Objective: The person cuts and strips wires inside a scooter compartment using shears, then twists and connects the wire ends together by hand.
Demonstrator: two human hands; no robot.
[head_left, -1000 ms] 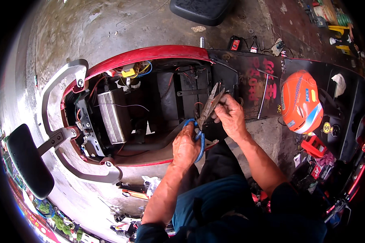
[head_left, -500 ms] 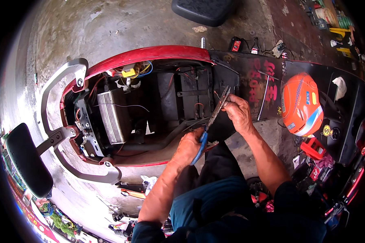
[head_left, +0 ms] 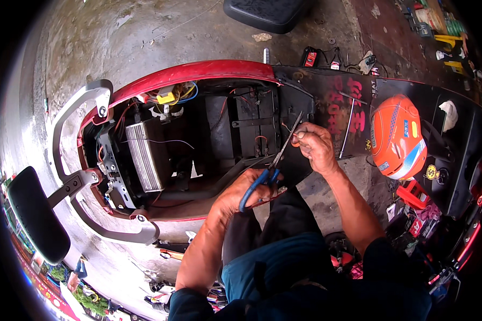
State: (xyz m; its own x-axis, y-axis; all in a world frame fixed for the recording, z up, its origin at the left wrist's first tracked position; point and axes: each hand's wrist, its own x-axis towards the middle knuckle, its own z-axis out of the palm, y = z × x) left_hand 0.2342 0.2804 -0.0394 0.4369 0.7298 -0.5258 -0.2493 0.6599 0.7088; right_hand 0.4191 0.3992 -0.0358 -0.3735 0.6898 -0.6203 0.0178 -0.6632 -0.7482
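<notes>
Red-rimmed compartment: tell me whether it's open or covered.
Open: no cover lies over the red-rimmed compartment, and the ribbed silver box and yellow part inside show from above.

The top [head_left: 278, 259] I see is dark, teal where light catches the belly and nearly black up at the chest. Its left sleeve [head_left: 190, 305] and right sleeve [head_left: 374, 255] are deep blue and stop around the elbows, leaving both forearms [head_left: 203, 254] bare. A narrow black strip [head_left: 260, 275] marks the front. Blackish trousers [head_left: 294, 216] show below; the left hand [head_left: 236, 193] and right hand [head_left: 317, 151] are bare too.
</notes>
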